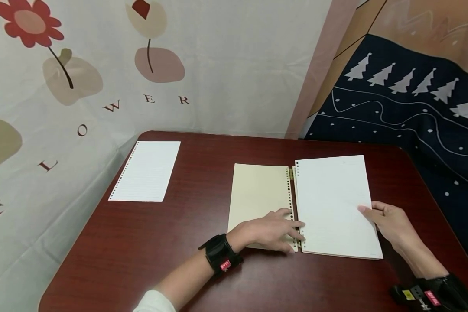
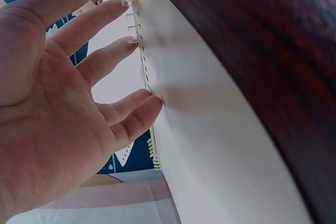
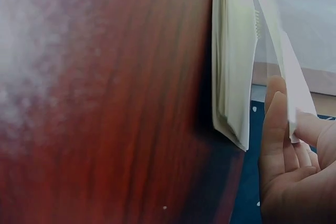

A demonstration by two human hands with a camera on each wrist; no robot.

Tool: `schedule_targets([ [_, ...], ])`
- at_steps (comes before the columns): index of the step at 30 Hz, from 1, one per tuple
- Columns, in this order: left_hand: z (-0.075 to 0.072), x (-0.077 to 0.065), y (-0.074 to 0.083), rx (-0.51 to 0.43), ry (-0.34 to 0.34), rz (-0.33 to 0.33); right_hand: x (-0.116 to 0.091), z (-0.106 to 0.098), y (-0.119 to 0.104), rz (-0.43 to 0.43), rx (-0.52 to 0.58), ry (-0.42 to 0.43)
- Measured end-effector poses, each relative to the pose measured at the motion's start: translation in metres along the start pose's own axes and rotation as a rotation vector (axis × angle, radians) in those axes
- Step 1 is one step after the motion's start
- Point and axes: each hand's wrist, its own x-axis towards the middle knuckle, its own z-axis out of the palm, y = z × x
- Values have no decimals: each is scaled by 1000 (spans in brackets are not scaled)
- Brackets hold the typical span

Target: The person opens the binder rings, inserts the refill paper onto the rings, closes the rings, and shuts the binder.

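Observation:
An opened loose-leaf notebook lies on the table, its cream cover side (image 1: 259, 188) on the left and white punched sheets (image 1: 331, 195) on the right. My left hand (image 1: 271, 229) reaches over the cream side with fingers spread; in the left wrist view its fingertips touch or nearly touch the rings (image 2: 134, 24) along the spine. At the right edge, my right hand (image 1: 391, 223) pinches white paper (image 3: 293, 93) between thumb and fingers. The right wrist view shows that paper raised apart from the page stack (image 3: 233, 61) below. How many sheets it holds, I cannot tell.
A loose lined sheet (image 1: 148, 171) with punched holes lies at the table's far left. The dark red table (image 1: 160, 242) has rounded corners. Behind it hang a pale flower-print cloth (image 1: 234, 78) and, at the right, a navy cloth (image 1: 405, 112) with tree shapes.

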Motion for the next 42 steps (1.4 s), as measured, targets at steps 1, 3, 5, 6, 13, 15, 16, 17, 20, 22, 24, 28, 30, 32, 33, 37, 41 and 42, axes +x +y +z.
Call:
schedule_targets([
  [1, 0, 0, 0, 1, -4, -3, 0, 0, 0, 1, -2, -6],
  [3, 0, 0, 0, 9, -10, 1, 0, 0, -1, -3, -8, -12],
  [5, -1, 0, 0, 20, -22, 6, 0, 0, -1, -8, -15, -14],
  [6, -1, 0, 0, 25, -29, 9, 1, 1, -1, -9, -16, -17],
  [13, -1, 0, 1, 31, -40, 20, 3, 4, 1, 10, -55, -29],
  [15, 0, -1, 1, 21, -40, 16, 3, 5, 1, 11, -53, -26],
  [16, 0, -1, 1, 20, -41, 14, 3, 6, 2, 11, -54, -24],
  [17, 0, -1, 0, 19, -42, 12, 3, 6, 2, 11, -59, -22],
  [20, 0, -2, 0, 22, -45, 10, 4, 7, 2, 13, -66, -24],
  [22, 0, -2, 0, 24, -45, 12, 4, 7, 1, 6, -57, -24],
  [24, 0, -2, -1, 27, -47, 14, 4, 7, 0, -6, -47, -20],
  [28, 0, -1, -2, 38, -43, 19, 5, 6, -4, -23, -53, -10],
  [30, 0, -1, -1, 44, -41, 20, 5, 6, -5, -22, -60, -10],
  [32, -1, 0, -1, 50, -39, 19, 6, 5, -6, -17, -67, -12],
  [33, -1, 0, -1, 51, -38, 19, 6, 5, -6, -16, -69, -11],
  [37, 0, 0, -2, 50, -41, 13, 5, 5, -6, -9, -74, -2],
  [41, 0, 0, -2, 43, -44, 5, 3, 5, -7, -2, -61, 0],
  [42, 0, -1, -1, 43, -44, 4, 2, 4, -8, -2, -55, 1],
])
